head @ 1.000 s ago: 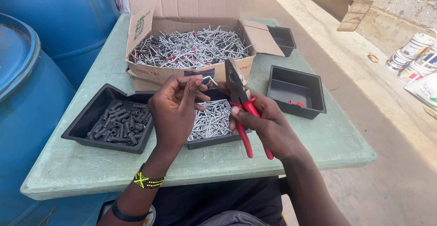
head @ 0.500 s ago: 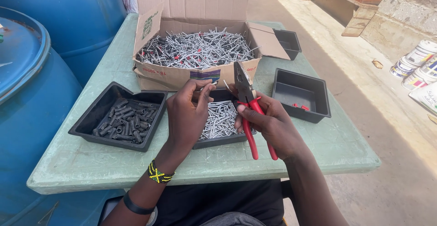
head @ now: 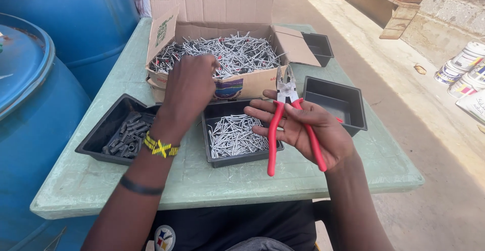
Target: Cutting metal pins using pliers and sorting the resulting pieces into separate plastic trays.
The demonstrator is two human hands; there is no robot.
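Note:
My left hand (head: 191, 87) reaches over the front edge of an open cardboard box (head: 222, 87) heaped with silver nails (head: 237, 51); its fingertips are down among them, so what they hold is hidden. My right hand (head: 308, 127) lies palm up over the table, fingers spread, with red-handled pliers (head: 288, 122) resting across it, jaws open and pointing away. Just below both hands stands a black tray of plain nails (head: 235, 136). A black tray of dark plastic sleeves (head: 124, 132) sits under my left forearm.
An empty black tray (head: 336, 102) stands to the right of the pliers, another black tray (head: 318, 46) behind it. The green table (head: 222, 180) ends close to my body. Blue barrels (head: 30, 104) crowd the left side. Paint buckets (head: 467, 66) sit on the ground at right.
My left hand has left the pliers' jaws and moved forward into the cardboard box. My right hand has opened out flat, and the pliers' handles have spread.

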